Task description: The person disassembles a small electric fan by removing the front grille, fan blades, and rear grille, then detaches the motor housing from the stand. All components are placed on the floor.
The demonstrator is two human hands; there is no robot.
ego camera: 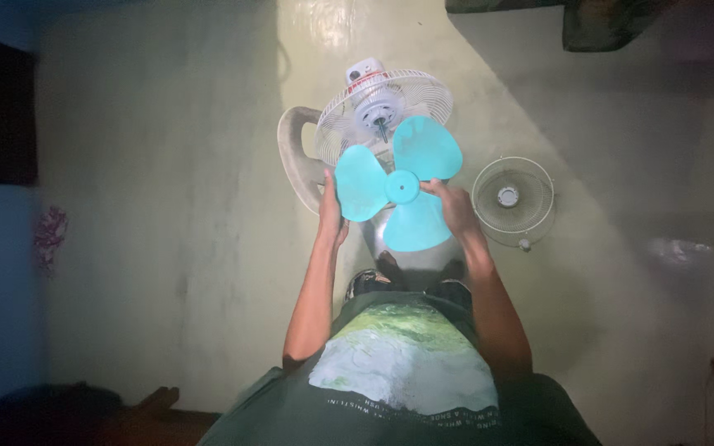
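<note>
Left hand is wrapped on the outer edge of the left blade, fingers curled behind it, thumb side toward us. Right hand pinches in from the other side, fingertips pressed right beside the round hub, clamped on the same piece. And that piece is the turquoise fan blade, three lobes, held up flat to the camera just above the middle of the frame, between both hands.

Right behind it, up toward the top centre, the white rear grille of the fan stands open, with the motor shaft poking out dark and bare; the upper lobe of the blade overlaps the grille's lower rim. Below the blade, the fan's grey base curves out to the left, resting on the floor, pale green and dimly lit.

Off to the right, near the right hand but apart from it, the front grille lies flat on the floor, round, wire-spoked, with a pale centre cap.

At the bottom of the frame, the person's dark green shirt with a pale print fills the view.
</note>
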